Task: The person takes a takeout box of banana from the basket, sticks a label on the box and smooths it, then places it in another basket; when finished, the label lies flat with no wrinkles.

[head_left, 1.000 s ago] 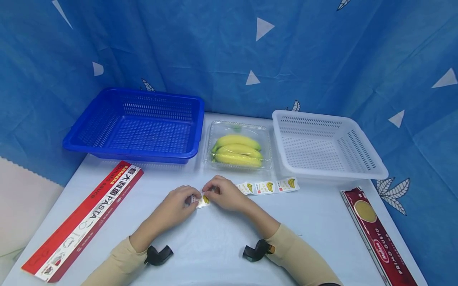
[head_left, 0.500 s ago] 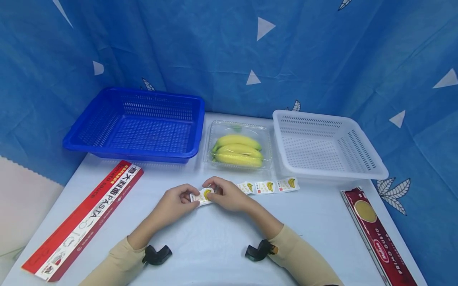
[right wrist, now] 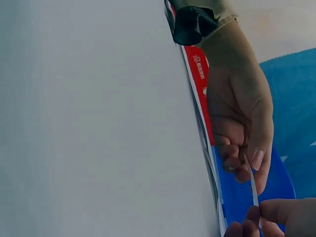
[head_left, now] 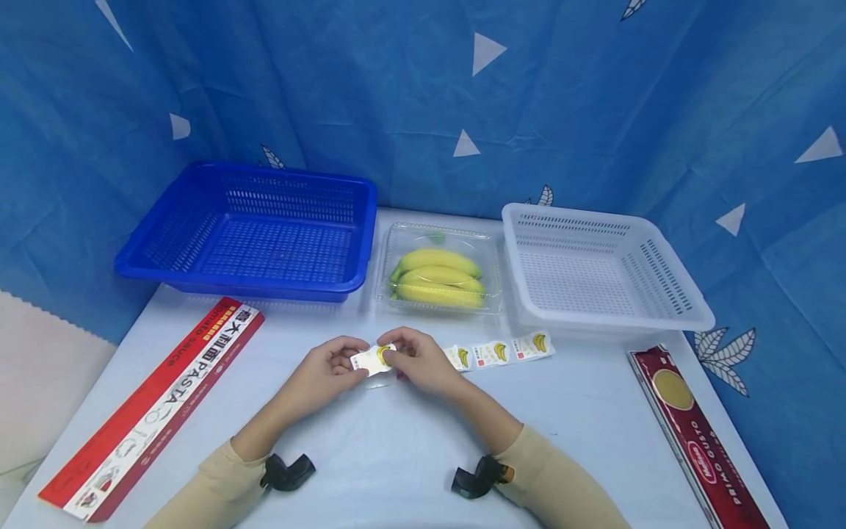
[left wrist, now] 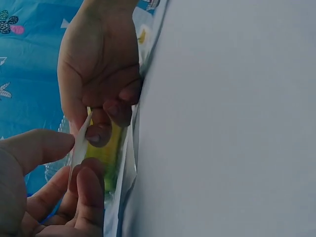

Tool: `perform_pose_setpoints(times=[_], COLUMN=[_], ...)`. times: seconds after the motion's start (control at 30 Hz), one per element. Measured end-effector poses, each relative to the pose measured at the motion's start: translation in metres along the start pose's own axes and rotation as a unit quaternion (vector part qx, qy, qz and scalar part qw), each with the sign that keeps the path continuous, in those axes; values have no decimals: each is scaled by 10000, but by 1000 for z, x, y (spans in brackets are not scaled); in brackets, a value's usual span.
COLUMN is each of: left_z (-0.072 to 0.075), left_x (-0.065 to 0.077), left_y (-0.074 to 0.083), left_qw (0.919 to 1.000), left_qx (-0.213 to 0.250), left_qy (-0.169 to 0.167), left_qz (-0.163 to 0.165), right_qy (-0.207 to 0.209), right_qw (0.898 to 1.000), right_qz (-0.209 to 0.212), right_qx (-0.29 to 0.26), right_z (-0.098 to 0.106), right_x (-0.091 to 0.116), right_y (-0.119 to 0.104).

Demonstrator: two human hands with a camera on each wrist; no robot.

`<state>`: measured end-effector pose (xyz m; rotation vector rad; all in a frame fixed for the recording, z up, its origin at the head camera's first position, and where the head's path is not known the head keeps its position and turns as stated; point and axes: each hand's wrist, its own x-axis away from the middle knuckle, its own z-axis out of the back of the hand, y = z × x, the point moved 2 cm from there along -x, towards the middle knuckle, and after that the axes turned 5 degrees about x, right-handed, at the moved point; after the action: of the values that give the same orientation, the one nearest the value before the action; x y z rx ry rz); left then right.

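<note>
A white sticker label with a banana picture is held just off the table, between both hands. My left hand pinches its left end between thumb and fingers. Its right end is pinched by my right hand, whose thumb covers part of the picture. Below the label a pale, see-through edge shows; I cannot tell whether it is backing or a shadow. Edge-on, the label looks thin and slightly bent in the left wrist view. A strip of several banana labels extends out from behind the right hand.
Bananas lie in a clear lidded box at the back, between a blue basket and a white basket. A long pasta box lies at left, a dark red pasta pack at right.
Both hands have drawn the label up a little from the table, uncovering more of its printed face. The strip at right has shifted and tilted slightly.
</note>
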<state>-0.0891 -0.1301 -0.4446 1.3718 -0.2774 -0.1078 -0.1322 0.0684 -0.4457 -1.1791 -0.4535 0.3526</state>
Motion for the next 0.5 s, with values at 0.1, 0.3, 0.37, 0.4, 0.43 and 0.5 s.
perform_pose_setpoints(times=[0.1,0.3,0.37,0.4,0.43,0.5], left_z=[1,5,5,5,5,4], left_x=[3,10,11,12,12,12], left_y=[3,9,11,12,13,15], left_qw=[9999,9995,9997,9997,9998,9999], left_qx=[97,235,184,149,115,20], left_qy=[-73,-197,-178,-166,-144,-91], left_qz=[-17,-19,-24,-46,-70,-140], right_qy=[250,599,669,694,716,736], right_qw=[9985,9915,9901,9899,9896,9886], right_qz=[-246,-531,-550,-538,-541,-567], right_qx=[-421,-1023,-1100,-1115,-1127,-1188], right_z=[-6,-17,-19,-19,-19,-18], right_x=[4,15,17,19,20,22], right_y=[-2,-8,-10,-12,-13,-15])
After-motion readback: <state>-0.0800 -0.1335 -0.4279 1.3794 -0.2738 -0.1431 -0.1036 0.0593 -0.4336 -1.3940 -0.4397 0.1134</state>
